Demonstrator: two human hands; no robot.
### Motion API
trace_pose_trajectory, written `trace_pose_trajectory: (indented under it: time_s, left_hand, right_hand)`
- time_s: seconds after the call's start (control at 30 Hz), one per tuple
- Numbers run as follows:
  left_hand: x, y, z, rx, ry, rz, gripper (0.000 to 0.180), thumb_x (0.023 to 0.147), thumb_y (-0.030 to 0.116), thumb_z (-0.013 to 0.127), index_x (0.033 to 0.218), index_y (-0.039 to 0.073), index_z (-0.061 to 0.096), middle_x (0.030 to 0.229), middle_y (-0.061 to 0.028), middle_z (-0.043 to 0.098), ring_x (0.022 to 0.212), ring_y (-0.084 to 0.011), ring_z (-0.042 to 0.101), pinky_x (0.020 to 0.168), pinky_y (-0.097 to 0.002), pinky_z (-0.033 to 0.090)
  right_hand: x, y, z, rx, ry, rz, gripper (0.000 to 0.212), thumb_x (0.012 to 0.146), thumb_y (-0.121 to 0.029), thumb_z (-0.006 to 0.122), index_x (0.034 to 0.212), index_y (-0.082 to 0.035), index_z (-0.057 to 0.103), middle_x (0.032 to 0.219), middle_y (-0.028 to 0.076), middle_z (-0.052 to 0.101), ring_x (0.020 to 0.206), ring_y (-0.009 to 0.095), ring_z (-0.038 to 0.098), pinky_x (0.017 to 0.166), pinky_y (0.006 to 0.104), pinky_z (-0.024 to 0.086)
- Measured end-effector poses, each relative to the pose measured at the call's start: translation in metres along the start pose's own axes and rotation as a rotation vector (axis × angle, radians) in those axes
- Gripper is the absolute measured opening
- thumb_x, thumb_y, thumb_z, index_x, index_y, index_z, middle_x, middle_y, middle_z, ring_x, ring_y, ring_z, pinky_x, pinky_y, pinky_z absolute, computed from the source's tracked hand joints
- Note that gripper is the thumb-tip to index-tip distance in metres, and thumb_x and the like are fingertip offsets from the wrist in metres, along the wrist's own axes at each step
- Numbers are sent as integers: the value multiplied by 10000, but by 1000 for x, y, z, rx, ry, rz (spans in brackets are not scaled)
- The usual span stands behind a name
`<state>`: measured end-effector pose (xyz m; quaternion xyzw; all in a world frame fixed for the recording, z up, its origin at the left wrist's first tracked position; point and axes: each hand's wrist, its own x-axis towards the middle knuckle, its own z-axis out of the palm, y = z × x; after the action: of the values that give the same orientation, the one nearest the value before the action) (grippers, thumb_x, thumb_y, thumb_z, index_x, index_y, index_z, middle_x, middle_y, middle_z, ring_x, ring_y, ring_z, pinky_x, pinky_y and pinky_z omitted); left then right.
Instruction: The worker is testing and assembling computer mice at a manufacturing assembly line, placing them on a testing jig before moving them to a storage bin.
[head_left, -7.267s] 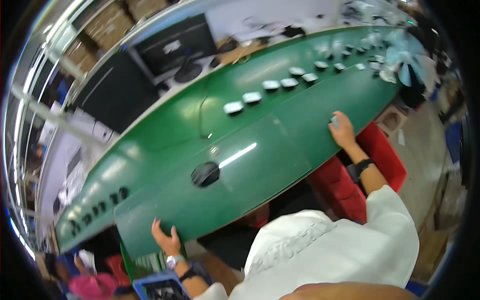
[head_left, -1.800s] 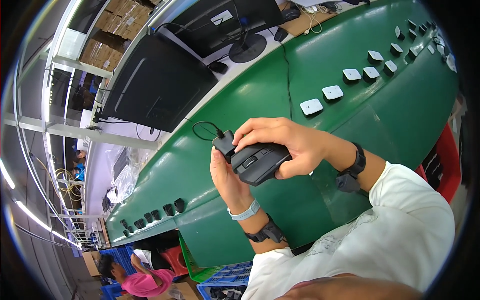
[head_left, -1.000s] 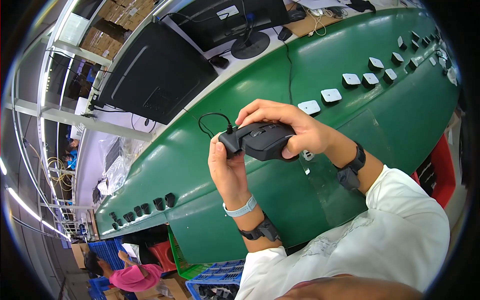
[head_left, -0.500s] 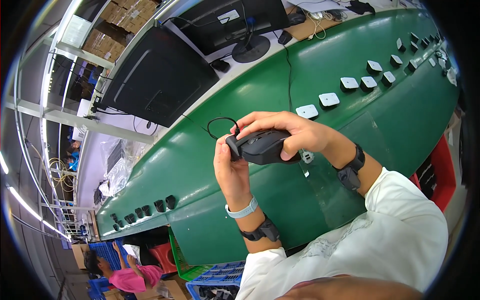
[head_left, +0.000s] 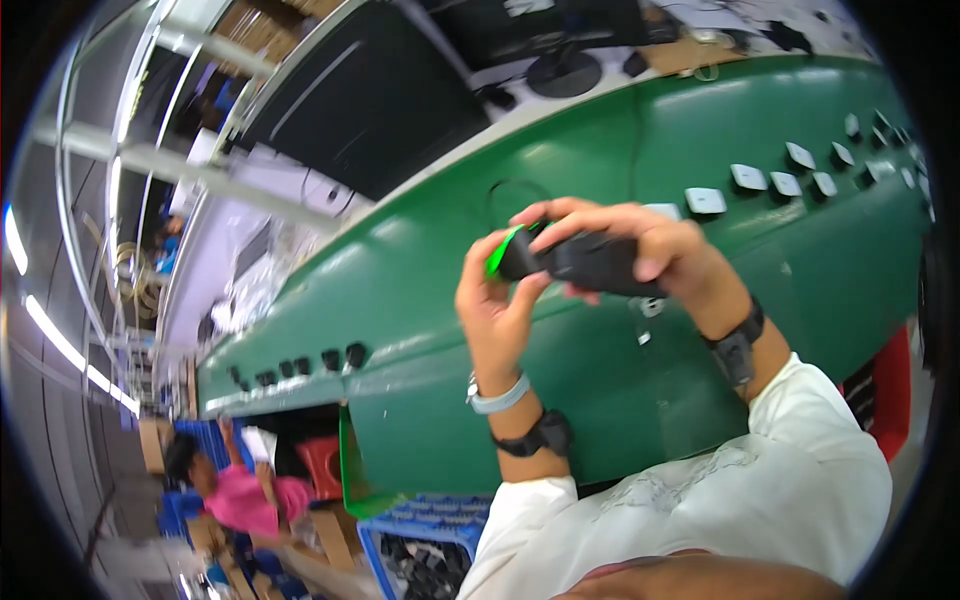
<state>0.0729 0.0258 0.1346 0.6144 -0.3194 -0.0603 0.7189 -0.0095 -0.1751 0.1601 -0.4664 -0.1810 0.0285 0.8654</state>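
Over the green bench (head_left: 480,440), my two hands hold two black parts end to end. My right hand (head_left: 672,245) wraps round a rounded black mouse-shaped device (head_left: 602,264). A smaller black block (head_left: 517,258) is gripped by my left hand (head_left: 493,315), with fingers at its outer end and the thumb below. Bright green (head_left: 499,252) shows along the block's left edge. The two parts meet or nearly meet; blur and fingers hide whether they are joined. A thin black cable (head_left: 515,184) loops behind them.
White-faced black blocks (head_left: 748,178) stand in a line toward the far right. Several small black pieces (head_left: 331,359) sit at the left. Monitors (head_left: 370,100) line the back. A blue crate (head_left: 420,510) and red bin (head_left: 893,395) flank me; a person in pink (head_left: 245,500) is at lower left.
Bright green now shows on the small block's edge. The view has shifted, and both hands with their parts appear farther right. My left fingers have changed position, with the thumb more visible.
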Motion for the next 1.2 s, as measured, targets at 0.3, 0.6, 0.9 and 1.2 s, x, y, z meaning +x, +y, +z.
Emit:
trace_pose_trajectory:
  time_s: [0.3, 0.6, 0.9, 1.2]
  left_hand:
    - [7, -2, 1, 289, -212, 188, 573, 749, -15, 814, 1273, -4, 583, 1241, -178, 634, 1123, -336, 651, 934, -390, 536]
    - [2, -39, 45, 657, -51, 533, 663, 687, 112, 851, 1265, 36, 534, 1148, -163, 643, 1004, -391, 651, 862, -470, 543]
    - [9, -95, 3, 816, 145, 281, 458, 716, 36, 696, 1149, 34, 547, 1033, -221, 631, 924, -457, 638, 796, -511, 537]
    - [-19, -161, -181, 1295, 497, -320, 494, 809, 153, 724, 1188, -83, 513, 1190, -270, 552, 1101, -405, 559, 994, -478, 439]
  right_hand:
    - [-1, 5, -4, 275, 49, 13, 879, 459, -269, 732, 1238, 29, 456, 1190, 167, 438, 839, 331, 605, 587, 345, 489]
    - [-6, 6, 1, 250, 31, -58, 962, 501, -209, 745, 1353, -36, 334, 955, 188, 546, 800, 235, 538, 650, 311, 449]
    - [-19, -19, 10, 230, 92, -614, 1150, 511, -427, 844, 1482, -67, 342, 1063, 148, 507, 823, 210, 486, 690, 316, 408]
    - [-19, -31, -1, 353, 318, -523, 793, 678, -349, 640, 1362, 34, 518, 1027, 170, 553, 871, 239, 479, 747, 312, 428]
